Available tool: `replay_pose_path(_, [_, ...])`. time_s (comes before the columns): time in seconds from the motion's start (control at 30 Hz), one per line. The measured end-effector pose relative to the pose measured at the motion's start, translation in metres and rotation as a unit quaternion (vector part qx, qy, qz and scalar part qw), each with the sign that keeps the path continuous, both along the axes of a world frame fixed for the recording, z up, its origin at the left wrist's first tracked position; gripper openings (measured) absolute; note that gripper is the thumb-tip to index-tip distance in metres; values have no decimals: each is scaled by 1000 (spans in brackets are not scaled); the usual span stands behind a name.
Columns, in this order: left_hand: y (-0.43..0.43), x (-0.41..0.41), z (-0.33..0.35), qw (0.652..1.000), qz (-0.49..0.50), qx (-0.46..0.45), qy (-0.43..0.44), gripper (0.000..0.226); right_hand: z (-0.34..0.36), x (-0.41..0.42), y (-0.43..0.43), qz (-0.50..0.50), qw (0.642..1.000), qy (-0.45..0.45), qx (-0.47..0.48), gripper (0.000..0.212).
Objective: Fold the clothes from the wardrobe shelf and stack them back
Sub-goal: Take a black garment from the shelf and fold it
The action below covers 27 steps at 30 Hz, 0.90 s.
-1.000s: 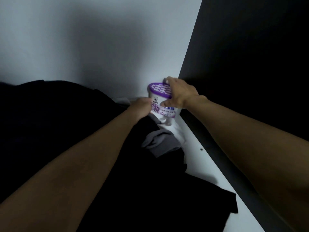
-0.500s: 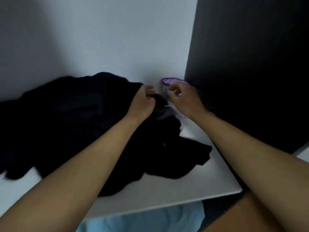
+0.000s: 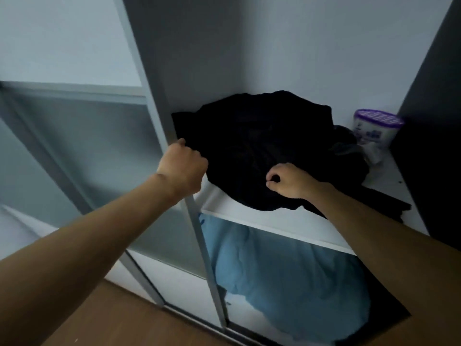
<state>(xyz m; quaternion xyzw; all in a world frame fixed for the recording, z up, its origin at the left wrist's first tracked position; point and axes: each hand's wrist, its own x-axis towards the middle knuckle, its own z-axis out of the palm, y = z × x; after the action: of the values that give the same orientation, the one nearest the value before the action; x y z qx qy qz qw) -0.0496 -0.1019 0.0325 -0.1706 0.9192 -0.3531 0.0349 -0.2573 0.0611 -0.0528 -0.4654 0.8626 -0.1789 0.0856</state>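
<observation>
The left grip [image 3: 182, 168] is curled into a fist where the door frame [image 3: 154, 91] meets the clothes [image 3: 254, 136]; whether it holds either I cannot tell. The black clothes lie heaped on the shelf [image 3: 249, 217]. The right grip [image 3: 291, 181] pinches their front between thumb and forefinger. A purple-lidded tub [image 3: 374, 128] stands in the back right corner

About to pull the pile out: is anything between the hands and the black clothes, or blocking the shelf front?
Nothing visible. The right hand pinches the black clothes; the left hand is at their left edge, beside the sliding door frame. The purple-lidded tub stands back right, clear of the way out.
</observation>
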Motion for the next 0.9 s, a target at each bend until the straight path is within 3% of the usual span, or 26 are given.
replay_pose_path(0.13, [-17,-1,-15,992,-68,-105,-7,27,8,5,-12,-58,998,-19,20,17])
replay_pose_path(0.33, [-49,4,-25,990,-91,-103,40,23,30,7,-36,-143,976,62,-150,21])
replay_pose_path(0.43, [-70,13,-24,989,-85,-111,46,23,40,13,-59,-123,977,48,-167,17])
replay_pose_path(0.5, [-88,19,-23,991,-83,-104,35,24,41,19,-79,-85,985,29,-146,11])
replay_pose_path(0.6, [-119,31,-22,992,-66,-105,32,25,36,31,-110,-44,995,22,-86,41])
replay_pose_path(0.73, [-165,46,-26,995,-21,-99,13,25,11,43,-142,-87,995,25,31,75])
replay_pose_path(0.9, [-219,53,-36,999,31,-37,-25,23,-5,51,-166,-139,967,88,193,66])
